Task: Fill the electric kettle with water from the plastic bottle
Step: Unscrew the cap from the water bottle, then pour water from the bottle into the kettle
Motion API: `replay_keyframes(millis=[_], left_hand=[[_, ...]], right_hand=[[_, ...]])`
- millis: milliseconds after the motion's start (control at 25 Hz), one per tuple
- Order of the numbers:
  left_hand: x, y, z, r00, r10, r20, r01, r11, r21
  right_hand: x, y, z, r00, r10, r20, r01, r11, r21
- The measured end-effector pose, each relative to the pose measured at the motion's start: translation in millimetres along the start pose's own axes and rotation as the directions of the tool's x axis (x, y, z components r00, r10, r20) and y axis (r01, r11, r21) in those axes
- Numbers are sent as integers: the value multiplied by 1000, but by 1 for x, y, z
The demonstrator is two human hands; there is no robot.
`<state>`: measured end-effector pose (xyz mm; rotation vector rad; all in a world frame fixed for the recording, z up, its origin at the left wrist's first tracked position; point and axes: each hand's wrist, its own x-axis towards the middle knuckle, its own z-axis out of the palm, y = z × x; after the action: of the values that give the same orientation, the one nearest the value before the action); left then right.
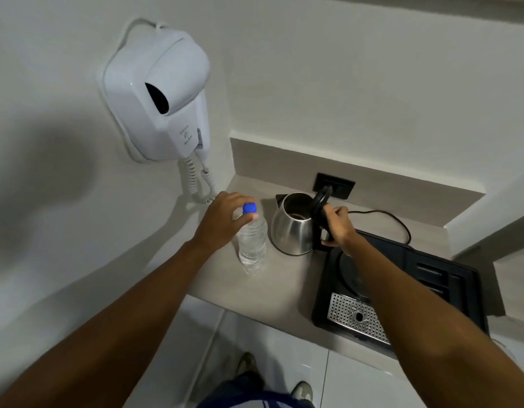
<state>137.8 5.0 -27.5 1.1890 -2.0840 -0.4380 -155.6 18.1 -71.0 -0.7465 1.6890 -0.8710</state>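
Observation:
A clear plastic bottle [253, 242] with a blue cap [249, 208] stands upright on the beige counter [284, 281], holding water. My left hand [225, 219] curls around its neck just under the cap. To its right stands the steel electric kettle [293, 228], off its base, with its black lid [321, 198] flipped up and the inside showing. My right hand [337, 228] grips the kettle's black handle.
A black tray [437, 278] with the round kettle base and a perforated metal drip grid [358, 318] lies at the right. A black cord [396, 222] runs behind it, below a wall socket [334, 184]. A white wall-mounted hair dryer [157, 95] hangs at the left.

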Motion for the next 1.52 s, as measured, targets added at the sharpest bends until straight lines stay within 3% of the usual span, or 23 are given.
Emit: replay_keyframes(millis=[120,240,280,360,400,640,720,800,880,920,1000,1080,1160,1360,1520], left_hand=[[-12,16,12,966,203,-162,-192,978,84],[-75,25,62,953,300,35,-298,953,-49],[-99,23,79,956,253,146,-245,967,-72],[-133,11,109,937,26,347,10,995,-102],[-143,1,123,920,-55,388,98,991,-92],[-159,-23,174,900,-228,372,235,972,28],[-158,-20,171,909,-266,320,278,960,9],[-153,-14,159,916,-383,119,392,918,-64],[-139,-12,142,822,-550,-144,515,828,-224],[-127,-15,135,765,-608,-210,544,786,-295],[-101,-27,121,714,-677,-178,563,706,-430],[-76,-39,110,755,-656,-2,541,624,-564],[-65,-47,104,803,-589,91,514,608,-605],[-59,-48,101,846,-530,63,468,681,-563],[-49,-50,92,908,-402,116,405,776,-482]], right_hand=[[2,2,0,1000,-5,1,5,1000,-18],[4,3,0,1000,-16,3,16,1000,-17],[5,3,1,1000,-15,2,15,1000,-14],[8,4,2,1000,-4,-4,4,1000,-9],[10,5,2,1000,0,-8,0,1000,-11],[18,11,1,1000,-3,-1,3,1000,-23],[18,12,1,1000,4,-9,-4,1000,-26],[16,12,0,1000,12,-16,-12,1000,-23],[14,12,1,1000,13,-16,-14,1000,-21],[13,11,1,1000,16,-18,-16,1000,-20],[12,8,2,1000,18,-12,-18,1000,-14],[12,6,2,1000,27,0,-27,1000,-2],[13,7,2,1000,28,0,-28,1000,5],[11,8,2,1000,22,5,-23,999,40],[7,5,2,999,32,2,-33,997,76]])
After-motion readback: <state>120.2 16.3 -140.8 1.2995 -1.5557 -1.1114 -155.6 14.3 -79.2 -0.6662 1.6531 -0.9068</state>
